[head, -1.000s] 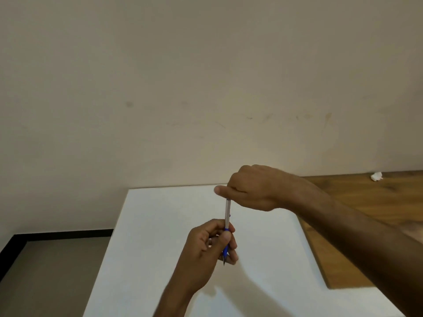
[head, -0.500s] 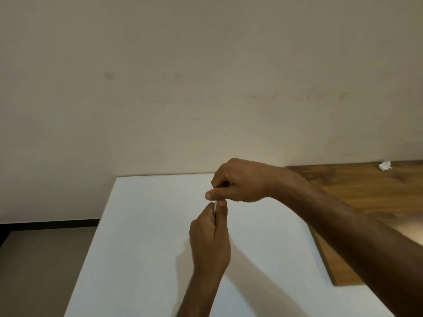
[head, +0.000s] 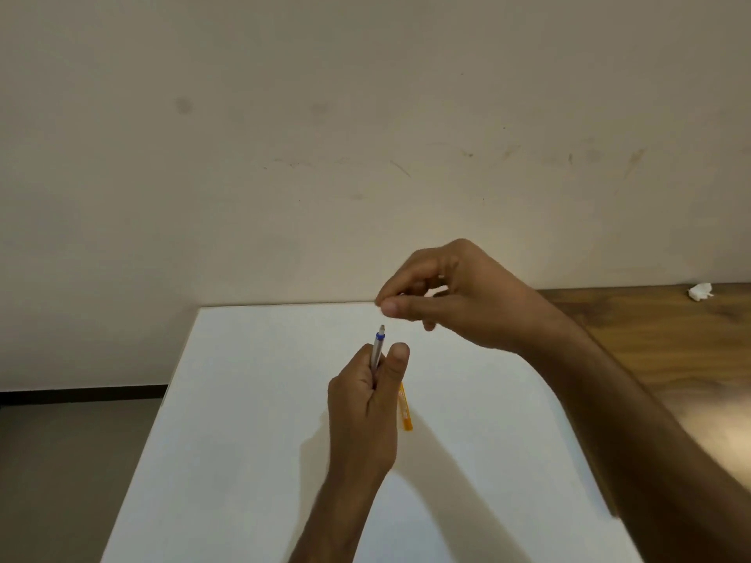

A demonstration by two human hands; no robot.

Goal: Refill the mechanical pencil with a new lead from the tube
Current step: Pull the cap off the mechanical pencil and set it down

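My left hand (head: 363,404) is closed around a silver mechanical pencil (head: 377,351) and holds it upright over the white tabletop (head: 252,400). The pencil's top end, with a blue ring, sticks out above the fingers. My right hand (head: 451,298) hovers just above and to the right of that end, apart from it. Its thumb and forefinger are pinched together on a small piece, which I take to be the pencil's cap; it is almost wholly hidden. A yellow lead tube (head: 405,410) lies flat on the table just right of my left hand.
A brown wooden surface (head: 658,343) adjoins the white tabletop on the right, with a crumpled white scrap (head: 699,292) at its far edge. A plain wall stands right behind. Grey floor (head: 73,461) drops away to the left.
My right hand has lifted off the pencil's top and moved up and right, still pinched. The pencil's top end is now uncovered, and the yellow tube has come into view.
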